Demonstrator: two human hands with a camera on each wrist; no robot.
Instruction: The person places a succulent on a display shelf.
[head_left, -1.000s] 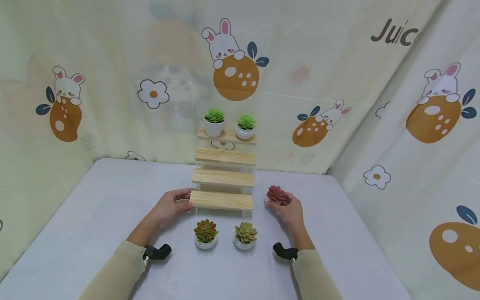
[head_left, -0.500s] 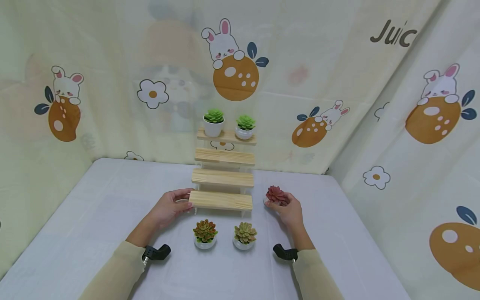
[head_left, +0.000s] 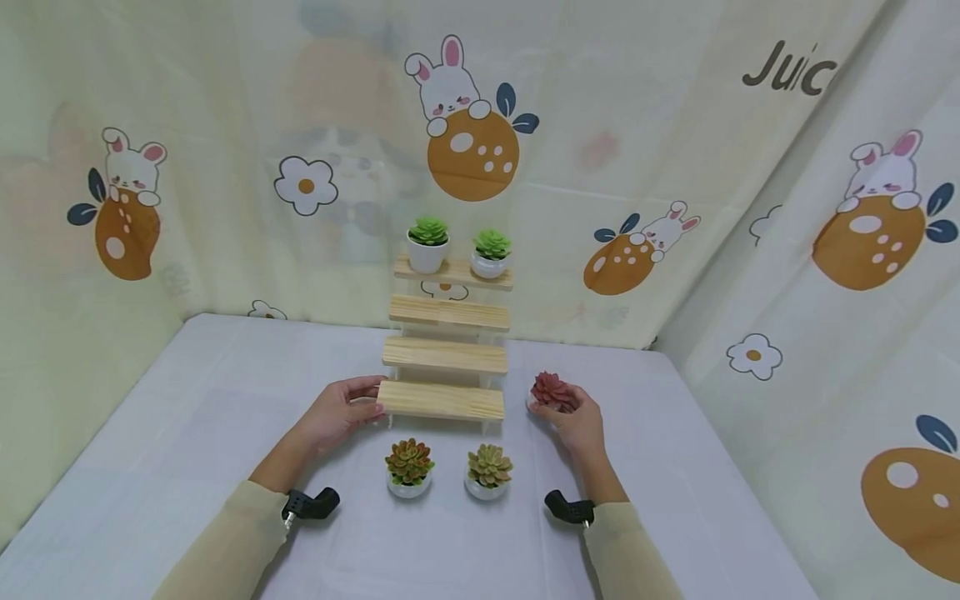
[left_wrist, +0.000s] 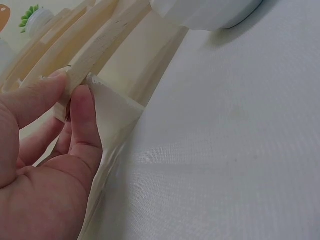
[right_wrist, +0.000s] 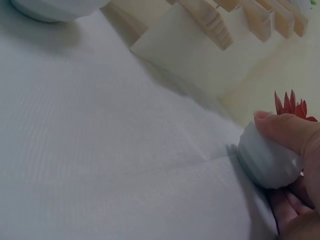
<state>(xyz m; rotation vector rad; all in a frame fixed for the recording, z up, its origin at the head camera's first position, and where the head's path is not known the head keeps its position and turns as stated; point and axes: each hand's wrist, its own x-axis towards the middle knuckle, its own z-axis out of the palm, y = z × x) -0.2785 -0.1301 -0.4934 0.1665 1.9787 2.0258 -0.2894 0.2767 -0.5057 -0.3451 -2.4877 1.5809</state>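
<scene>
The right hand (head_left: 581,422) is clamped around the red succulent pot (head_left: 551,392) on the worktop (head_left: 187,433) beside the stepped wooden stand (head_left: 446,354), whose lowest step the left hand (head_left: 341,412) pinches, so a loose grip could tip the pot, or a pull could shake the two green succulents (head_left: 459,247) on top.

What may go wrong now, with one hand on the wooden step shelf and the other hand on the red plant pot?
1. The right hand grips the red succulent pot only with thumb and fingers; the round pot might slip.
2. The left hand pinches the bottom step of the shelf; a pull might shake the two green pots on top.
3. Lifting the pot could knock the shelf edge nearby.
</scene>
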